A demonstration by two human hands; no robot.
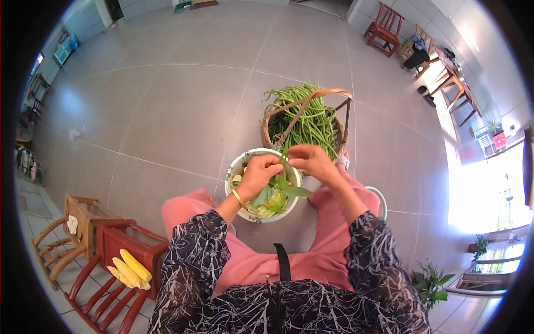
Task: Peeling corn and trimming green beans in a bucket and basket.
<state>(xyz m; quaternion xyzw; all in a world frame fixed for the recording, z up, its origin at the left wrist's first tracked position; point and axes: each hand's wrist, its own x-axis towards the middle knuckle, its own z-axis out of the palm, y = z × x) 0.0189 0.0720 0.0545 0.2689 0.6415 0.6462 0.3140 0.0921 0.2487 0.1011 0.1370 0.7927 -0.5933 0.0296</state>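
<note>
My left hand (260,173), with a gold bangle at its wrist, pinches a leafy green stem (283,177) between thumb and fingers. One long leaf of that stem hangs over the rim on the right. My right hand (315,162) is close beside the stem's upper part, fingers bent; whether its fingertips grip the stem cannot be made out. Below both hands stands a white basin (295,204) with a patterned rim, holding leaves and pale trimmings. Just beyond it, a woven basket (267,132) with a tall arched handle is heaped with long green beans (311,117).
To my left, a red wooden chair (110,236) bears several yellow corn cobs (131,269); a plain wooden chair (85,225) adjoins it. Grey floor tiles (183,112) spread ahead. Potted plants (431,284) stand at right, with another red chair (384,31) by the far wall.
</note>
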